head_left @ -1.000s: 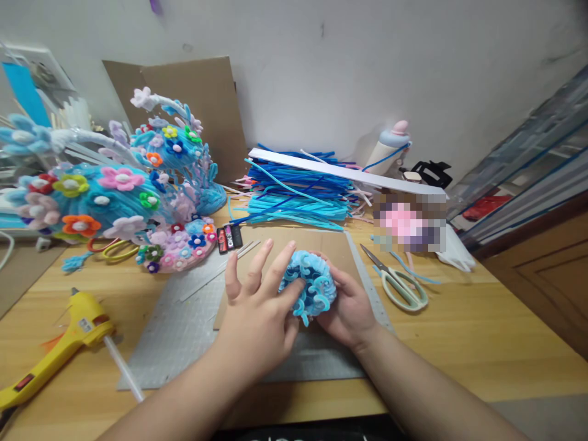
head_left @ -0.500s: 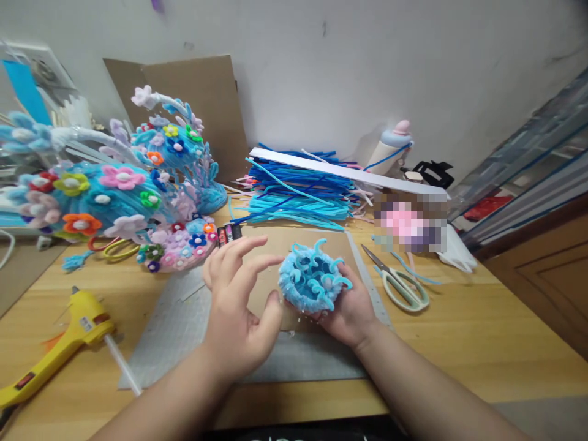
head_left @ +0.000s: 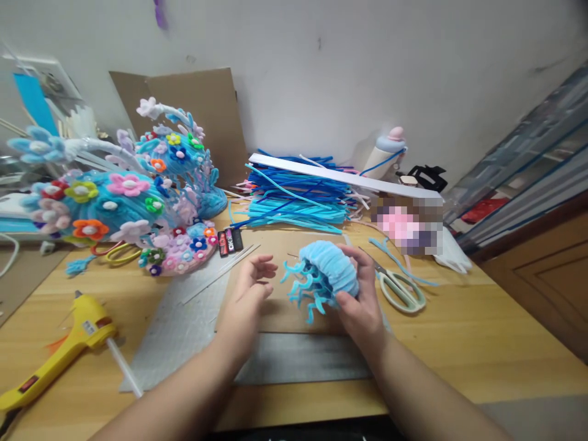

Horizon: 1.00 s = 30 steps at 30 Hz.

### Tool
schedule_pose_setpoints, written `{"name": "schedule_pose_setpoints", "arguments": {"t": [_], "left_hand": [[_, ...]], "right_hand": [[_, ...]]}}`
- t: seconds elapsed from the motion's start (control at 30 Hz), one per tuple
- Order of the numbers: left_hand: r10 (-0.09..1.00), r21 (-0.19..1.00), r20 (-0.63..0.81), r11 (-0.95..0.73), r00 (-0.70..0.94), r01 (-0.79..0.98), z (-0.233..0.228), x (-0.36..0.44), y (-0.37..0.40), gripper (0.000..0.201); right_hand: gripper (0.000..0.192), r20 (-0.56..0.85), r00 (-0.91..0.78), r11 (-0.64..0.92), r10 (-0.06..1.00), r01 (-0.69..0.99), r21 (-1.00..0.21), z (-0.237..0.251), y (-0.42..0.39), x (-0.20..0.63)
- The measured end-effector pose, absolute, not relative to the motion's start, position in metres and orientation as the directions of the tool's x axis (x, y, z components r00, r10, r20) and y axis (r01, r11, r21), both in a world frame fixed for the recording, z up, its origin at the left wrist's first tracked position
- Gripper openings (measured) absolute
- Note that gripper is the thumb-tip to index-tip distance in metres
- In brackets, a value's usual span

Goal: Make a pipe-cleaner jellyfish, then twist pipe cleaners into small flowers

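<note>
The right hand (head_left: 365,306) holds a fuzzy blue dome (head_left: 331,266) tilted sideways, its curly strands (head_left: 301,285) facing the loosely curled, spread-thumbed left hand (head_left: 250,291) nearby.

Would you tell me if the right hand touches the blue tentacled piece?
Touching: in the head view, the right hand clasps the tentacled piece between thumb and fingers.

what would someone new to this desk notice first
Probably the flower-covered blue craft pieces crowding the left side, dotted with many bright colours. Next, the curly-stranded light-blue dome held near the middle by the right hand. The thick pile of blue pipe cleaners at the back and the yellow glue gun at lower left also stand out.
</note>
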<state>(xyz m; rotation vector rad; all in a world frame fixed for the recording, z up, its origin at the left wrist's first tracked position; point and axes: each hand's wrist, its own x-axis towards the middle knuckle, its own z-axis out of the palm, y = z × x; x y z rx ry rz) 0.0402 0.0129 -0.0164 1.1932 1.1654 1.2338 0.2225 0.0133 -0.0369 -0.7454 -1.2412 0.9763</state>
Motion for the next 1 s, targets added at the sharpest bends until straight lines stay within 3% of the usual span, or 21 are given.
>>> {"name": "schedule_pose_setpoints", "arguments": {"t": [0.07, 0.13, 0.23, 0.3, 0.37, 0.43, 0.5, 0.8, 0.9, 1.0], "left_hand": [[0.992, 0.978, -0.119, 0.124, 0.041, -0.169, -0.017, 0.043, 0.016, 0.034], [0.991, 0.972, -0.130, 0.134, 0.031, -0.191, -0.017, 0.044, 0.016, 0.030], [0.989, 0.990, 0.139, -0.139, -0.047, -0.007, -0.014, 0.042, 0.013, 0.030], [0.919, 0.902, 0.394, -0.388, 0.003, 0.188, -0.010, 0.037, 0.010, 0.030], [0.822, 0.745, 0.541, -0.566, 0.178, 0.352, -0.004, 0.031, 0.007, 0.030], [0.757, 0.607, 0.554, -0.652, 0.346, 0.454, 0.002, 0.027, 0.005, 0.030], [0.747, 0.541, 0.517, -0.664, 0.419, 0.516, 0.007, 0.025, 0.004, 0.030], [0.779, 0.590, 0.500, -0.626, 0.377, 0.510, 0.009, 0.025, 0.004, 0.037], [0.776, 0.623, 0.557, -0.626, 0.296, 0.469, 0.005, 0.025, 0.001, 0.040], [0.724, 0.552, 0.666, -0.641, 0.181, 0.533, -0.001, 0.026, -0.004, 0.035]], "right_hand": [[0.058, 0.571, 0.023, 0.570, 0.821, 0.031, -0.821, -0.038, 0.014, 0.228], [0.061, 0.645, -0.012, 0.640, 0.764, 0.146, -0.755, -0.038, 0.015, 0.231], [0.060, 0.636, -0.043, 0.633, 0.771, 0.167, -0.756, -0.040, 0.015, 0.231], [0.056, 0.576, -0.063, 0.579, 0.815, 0.123, -0.806, -0.042, 0.015, 0.229], [0.053, 0.496, -0.080, 0.501, 0.864, 0.047, -0.864, -0.045, 0.013, 0.226], [0.051, 0.428, -0.091, 0.424, 0.899, -0.053, -0.904, -0.047, 0.011, 0.223], [0.050, 0.382, -0.090, 0.366, 0.920, -0.156, -0.917, -0.048, 0.010, 0.220], [0.046, 0.224, -0.053, 0.183, 0.973, -0.416, -0.891, -0.040, 0.012, 0.214], [0.038, 0.161, -0.070, 0.100, 0.984, -0.531, -0.842, -0.037, 0.012, 0.210], [0.033, 0.026, -0.090, -0.038, 0.996, -0.639, -0.768, -0.035, 0.014, 0.205]]}}
